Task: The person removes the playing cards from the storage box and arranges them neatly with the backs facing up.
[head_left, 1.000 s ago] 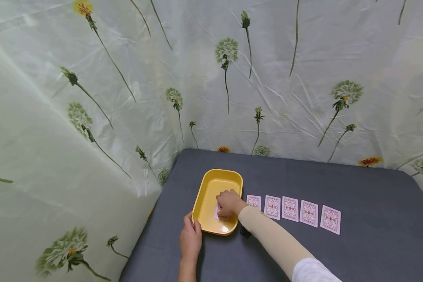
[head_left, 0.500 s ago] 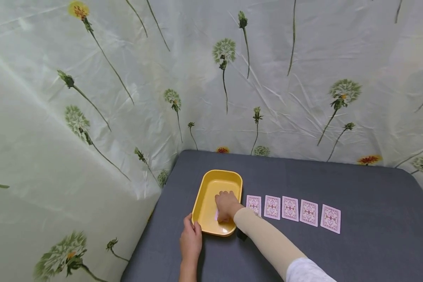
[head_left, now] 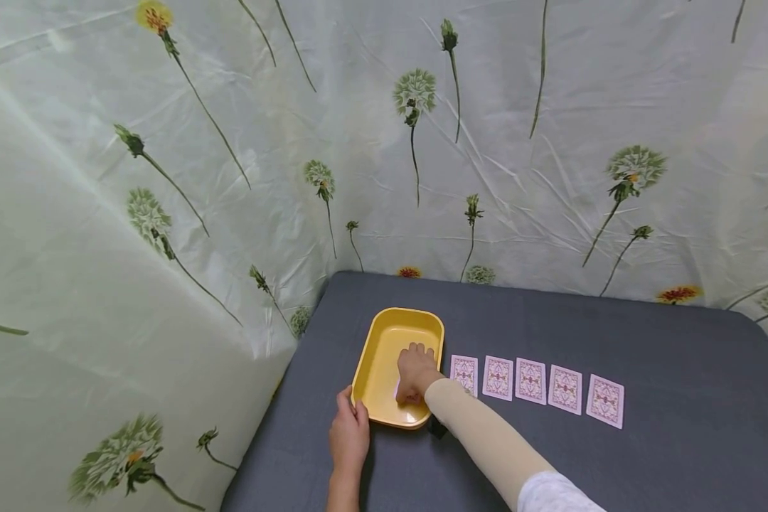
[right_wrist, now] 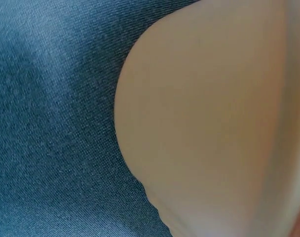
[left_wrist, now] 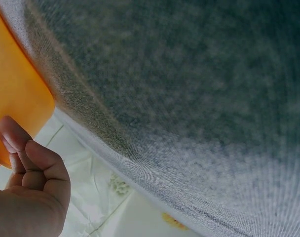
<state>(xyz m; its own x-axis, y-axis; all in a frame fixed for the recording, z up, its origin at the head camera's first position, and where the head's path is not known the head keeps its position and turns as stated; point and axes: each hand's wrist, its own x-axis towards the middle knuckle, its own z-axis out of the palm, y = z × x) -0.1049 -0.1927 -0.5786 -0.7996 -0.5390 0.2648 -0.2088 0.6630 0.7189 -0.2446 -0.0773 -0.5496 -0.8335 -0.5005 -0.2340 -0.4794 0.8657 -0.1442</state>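
A yellow tray (head_left: pixel 384 341) lies on the grey cloth table. My right hand (head_left: pixel 414 371) is inside it, knuckles up, its fingers bent down onto a pink-backed card (head_left: pixel 397 390). Only a sliver of the card shows at the hand's left. My left hand (head_left: pixel 348 434) grips the tray's near left corner, thumb on the rim. In the left wrist view its curled fingers (left_wrist: pixel 29 165) sit against the tray's edge (left_wrist: pixel 12 94). The right wrist view shows only the blurred tray wall (right_wrist: pixel 214 113) and cloth; that hand is out of sight there.
Several pink-backed cards (head_left: pixel 531 380) lie face down in a row right of the tray. A floral sheet (head_left: pixel 166 213) hangs behind and to the left of the grey table (head_left: pixel 678 455). The table's left edge runs close beside the tray.
My right hand has settled lower into the tray and now covers most of the card. The left hand has stayed at the tray's corner.
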